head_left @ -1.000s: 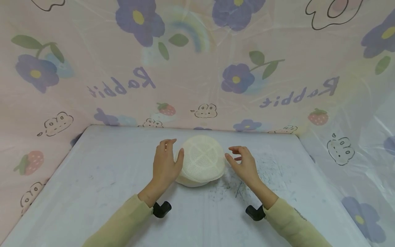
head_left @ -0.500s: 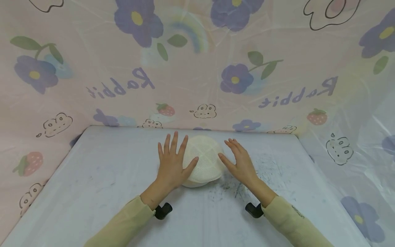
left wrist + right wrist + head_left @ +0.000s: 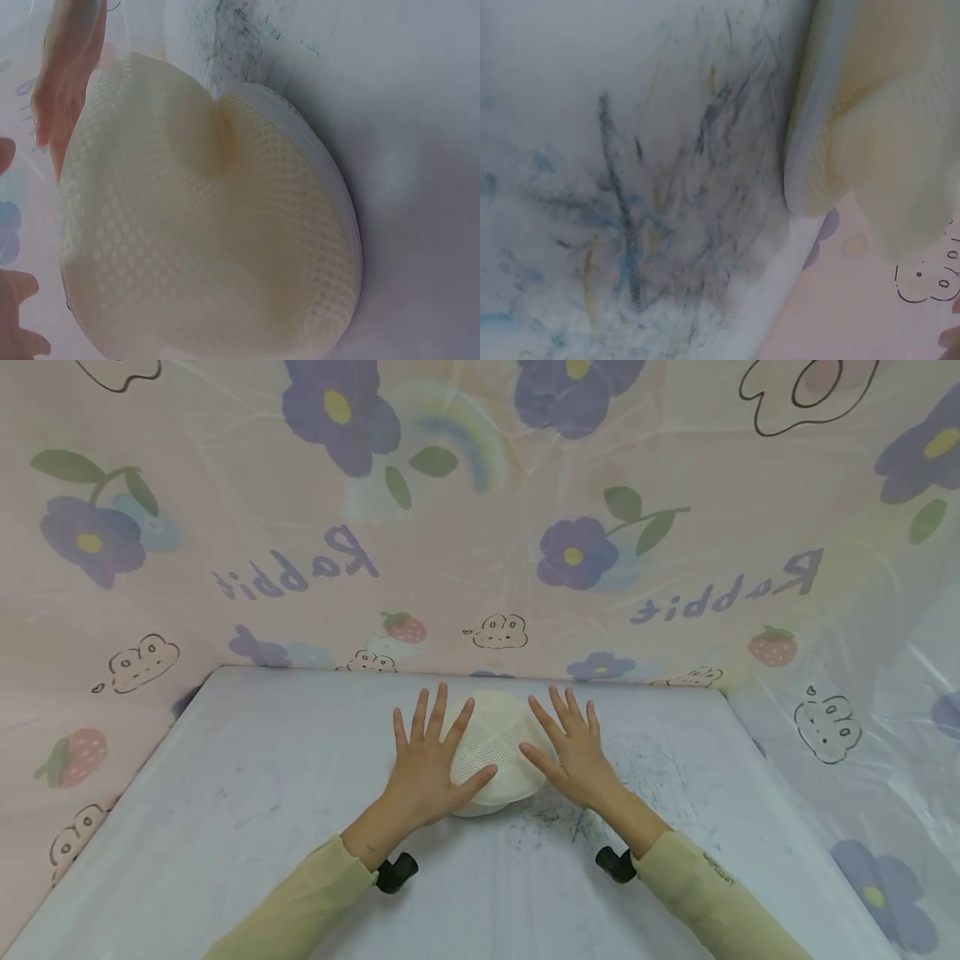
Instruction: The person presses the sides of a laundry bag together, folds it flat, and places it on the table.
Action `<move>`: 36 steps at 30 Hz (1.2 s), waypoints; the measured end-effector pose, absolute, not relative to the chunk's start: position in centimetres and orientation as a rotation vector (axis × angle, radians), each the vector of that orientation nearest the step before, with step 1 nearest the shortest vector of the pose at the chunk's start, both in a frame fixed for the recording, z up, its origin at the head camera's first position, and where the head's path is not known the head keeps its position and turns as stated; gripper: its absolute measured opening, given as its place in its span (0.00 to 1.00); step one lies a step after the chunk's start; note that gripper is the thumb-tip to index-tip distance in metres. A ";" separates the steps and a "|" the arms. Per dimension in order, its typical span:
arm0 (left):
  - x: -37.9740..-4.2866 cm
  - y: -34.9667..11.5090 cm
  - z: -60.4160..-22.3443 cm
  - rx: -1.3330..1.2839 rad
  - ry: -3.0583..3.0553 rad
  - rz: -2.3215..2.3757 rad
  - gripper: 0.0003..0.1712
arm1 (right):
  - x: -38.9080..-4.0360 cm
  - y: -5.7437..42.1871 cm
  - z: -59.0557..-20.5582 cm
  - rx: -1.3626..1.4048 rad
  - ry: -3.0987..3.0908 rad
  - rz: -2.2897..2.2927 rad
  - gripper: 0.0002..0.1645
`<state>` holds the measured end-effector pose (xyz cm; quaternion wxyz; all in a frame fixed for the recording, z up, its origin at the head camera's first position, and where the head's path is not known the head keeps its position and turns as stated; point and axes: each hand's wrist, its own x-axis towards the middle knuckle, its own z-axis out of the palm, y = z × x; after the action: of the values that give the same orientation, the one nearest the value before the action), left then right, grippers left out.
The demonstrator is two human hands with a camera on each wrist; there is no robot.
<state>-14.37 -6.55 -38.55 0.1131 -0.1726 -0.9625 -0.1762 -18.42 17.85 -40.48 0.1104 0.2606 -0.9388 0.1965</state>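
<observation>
A rounded cream mesh-fabric thing (image 3: 501, 752) with a white base edge sits on the white table (image 3: 247, 843). In the left wrist view this mesh thing (image 3: 202, 225) bulges in two lobes with a crease between them. My left hand (image 3: 427, 777) is spread over its left side, thumb across its front. On the other side my right hand (image 3: 581, 764) has its fingers fanned out, thumb and index tips over the right edge. Both palms face down and forward, and neither hand grips anything. Whether the fingertips touch the mesh is unclear.
Dark, blue and yellow smudges (image 3: 630, 217) mark the tabletop right of the mesh thing. A pink curtain (image 3: 450, 560) printed with flowers and rabbits stands behind the table and along its sides. Black angled pieces (image 3: 396, 872) jut from both wrists.
Both hands have turned from loosely bent to flat with fingers spread, and have moved inward over the mesh thing's sides. The mesh thing stays in place.
</observation>
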 end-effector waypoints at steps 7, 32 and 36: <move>-14.3 -6.2 -38.5 -0.563 -2.857 -0.447 0.59 | -18.6 17.5 -40.5 0.863 -2.828 0.579 0.45; -15.0 -6.3 -39.9 -0.606 -2.960 -0.338 0.65 | -19.3 16.6 -41.4 0.992 -2.913 0.517 0.45; -15.1 -6.5 -40.2 -0.607 -2.948 -0.320 0.63 | -19.4 16.5 -41.7 1.015 -2.927 0.510 0.45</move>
<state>-15.11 -6.50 -40.21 0.0572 -0.2002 -0.9724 -0.1055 -19.35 16.48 -41.73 0.0011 0.3233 -0.9323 0.1623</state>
